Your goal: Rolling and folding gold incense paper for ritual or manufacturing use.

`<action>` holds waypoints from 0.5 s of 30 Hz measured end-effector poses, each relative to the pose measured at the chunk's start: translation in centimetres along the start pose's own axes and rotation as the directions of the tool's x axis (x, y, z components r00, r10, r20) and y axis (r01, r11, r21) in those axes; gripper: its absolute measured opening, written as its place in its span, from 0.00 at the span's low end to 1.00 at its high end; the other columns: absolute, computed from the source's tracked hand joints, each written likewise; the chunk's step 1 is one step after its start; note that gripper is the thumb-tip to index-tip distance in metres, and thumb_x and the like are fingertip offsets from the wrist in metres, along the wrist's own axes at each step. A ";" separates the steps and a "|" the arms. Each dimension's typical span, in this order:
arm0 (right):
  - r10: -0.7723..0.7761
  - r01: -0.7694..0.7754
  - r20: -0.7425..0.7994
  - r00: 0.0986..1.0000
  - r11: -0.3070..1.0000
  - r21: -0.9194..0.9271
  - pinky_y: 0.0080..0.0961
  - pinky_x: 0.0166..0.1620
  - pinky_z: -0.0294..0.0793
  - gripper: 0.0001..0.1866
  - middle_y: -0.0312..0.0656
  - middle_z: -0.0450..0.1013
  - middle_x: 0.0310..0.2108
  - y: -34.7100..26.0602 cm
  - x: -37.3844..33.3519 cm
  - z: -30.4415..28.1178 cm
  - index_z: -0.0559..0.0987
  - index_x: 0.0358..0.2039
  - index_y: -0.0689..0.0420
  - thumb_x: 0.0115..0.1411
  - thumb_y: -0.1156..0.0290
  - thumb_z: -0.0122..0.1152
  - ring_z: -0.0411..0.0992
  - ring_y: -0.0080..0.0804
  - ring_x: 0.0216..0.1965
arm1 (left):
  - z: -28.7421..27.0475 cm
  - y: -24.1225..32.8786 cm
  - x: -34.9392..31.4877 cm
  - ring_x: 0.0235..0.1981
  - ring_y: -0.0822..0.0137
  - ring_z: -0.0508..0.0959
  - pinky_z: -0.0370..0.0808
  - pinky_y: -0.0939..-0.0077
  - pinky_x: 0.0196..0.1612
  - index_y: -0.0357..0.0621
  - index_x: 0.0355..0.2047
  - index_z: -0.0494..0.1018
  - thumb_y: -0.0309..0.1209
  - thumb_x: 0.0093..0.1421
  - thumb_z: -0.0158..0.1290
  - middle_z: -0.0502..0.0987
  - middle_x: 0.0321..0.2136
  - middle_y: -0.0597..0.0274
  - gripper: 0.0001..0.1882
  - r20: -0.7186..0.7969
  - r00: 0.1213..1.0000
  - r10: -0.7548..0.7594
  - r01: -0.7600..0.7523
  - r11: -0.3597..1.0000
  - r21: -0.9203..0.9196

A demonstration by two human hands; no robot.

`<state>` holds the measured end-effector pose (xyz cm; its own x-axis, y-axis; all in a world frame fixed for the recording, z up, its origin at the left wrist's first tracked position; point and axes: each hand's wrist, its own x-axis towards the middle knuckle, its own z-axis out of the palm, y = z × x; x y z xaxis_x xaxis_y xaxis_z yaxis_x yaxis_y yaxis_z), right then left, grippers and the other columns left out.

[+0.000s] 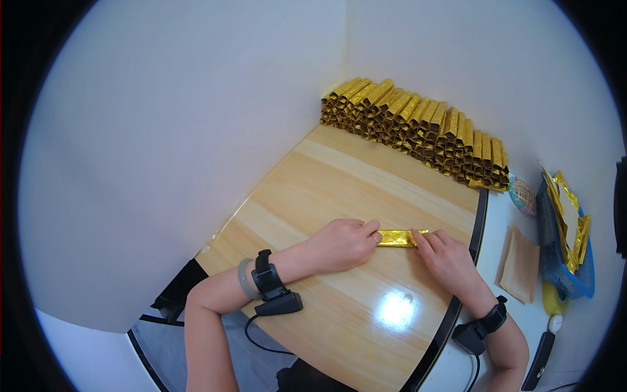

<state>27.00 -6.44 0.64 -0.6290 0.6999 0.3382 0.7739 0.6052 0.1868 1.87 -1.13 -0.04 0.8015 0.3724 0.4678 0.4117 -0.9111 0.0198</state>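
A flat, narrow strip of folded gold foil paper [396, 239] lies across the wooden tabletop between my hands. My left hand [344, 245] is closed on its left end, thumb and curled fingers pinching it. At the other end my right hand [452, 261] grips the strip, its thumb and fingertips pressed together on the foil. The fingers cover both ends of the strip. Along the far side of the table rises a long stack of hollow gold foil paper tubes [418, 124], their open ends facing me.
A white surface on the right bears a blue plastic basket [578, 284] with gold foil sheets, a tan paper stack [520, 264], a small woven basket [522, 196] and a black-handled tool [542, 356]. Walls bound the wooden table [313, 176] at left and back. Cables hang from my black wristbands.
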 end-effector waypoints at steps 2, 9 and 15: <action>-0.057 0.056 -0.022 0.998 0.998 -0.025 0.24 0.34 0.75 0.12 0.38 0.70 0.29 0.0 0.1 0.0 0.76 0.37 0.62 0.51 0.73 0.56 0.71 0.31 0.34 | 0.3 -0.1 -0.3 0.26 0.61 0.76 0.74 0.68 0.29 0.41 0.21 0.71 0.29 0.50 0.55 0.69 0.24 0.59 0.06 0.024 1.000 -0.009 0.009 1.000 0.021; -0.073 0.071 -0.083 0.994 0.997 -0.033 0.25 0.35 0.75 0.11 0.39 0.69 0.29 0.4 -0.4 0.4 0.76 0.35 0.62 0.49 0.74 0.56 0.70 0.32 0.33 | 0.6 0.6 -0.5 0.29 0.60 0.76 0.75 0.66 0.32 0.41 0.27 0.73 0.31 0.53 0.56 0.71 0.28 0.60 0.06 0.057 0.979 -0.196 0.197 0.980 -0.004; -0.007 0.016 -0.136 0.991 0.998 0.068 0.26 0.36 0.74 0.10 0.39 0.69 0.29 0.6 -0.6 0.5 0.75 0.34 0.61 0.50 0.74 0.56 0.70 0.34 0.33 | -0.3 0.5 -0.8 0.33 0.58 0.77 0.75 0.65 0.35 0.39 0.31 0.76 0.30 0.55 0.56 0.72 0.34 0.60 0.07 0.131 0.928 -0.348 0.370 0.902 -0.224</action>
<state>27.80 -6.37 0.06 -0.6185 0.6379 0.4588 0.7568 0.6407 0.1295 1.33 -1.96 -0.08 0.6575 0.6860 0.3115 0.5707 -0.7234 0.3886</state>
